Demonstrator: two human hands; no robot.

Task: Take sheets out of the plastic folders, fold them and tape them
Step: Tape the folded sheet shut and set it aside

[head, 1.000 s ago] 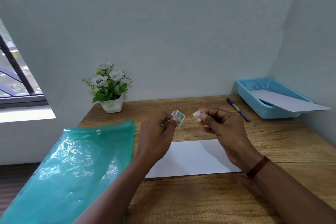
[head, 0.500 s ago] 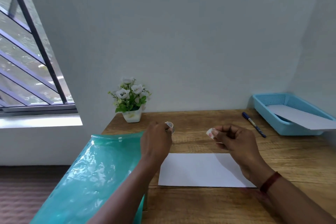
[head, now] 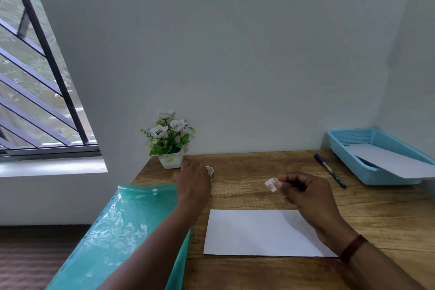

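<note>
A folded white sheet (head: 261, 233) lies flat on the wooden desk (head: 381, 214) in front of me. My right hand (head: 306, 195) hovers above its far edge and pinches a small torn piece of patterned tape (head: 270, 184) between thumb and fingers. My left hand (head: 194, 183) reaches to the back left of the desk, its fingers on a small tape roll (head: 210, 172) that sits on or just over the wood beside the flower pot. A teal plastic folder (head: 117, 238) hangs over the desk's left edge under my left forearm.
A white pot of artificial flowers (head: 170, 141) stands at the back left against the wall. A blue pen (head: 329, 172) lies at the back right, next to a light blue basket (head: 353, 155) holding a white sheet. A barred window is on the left.
My left hand has carried the tape roll away from my right hand, down and towards the flower pot. My right hand keeps the torn tape piece. The camera has tilted up and left.
</note>
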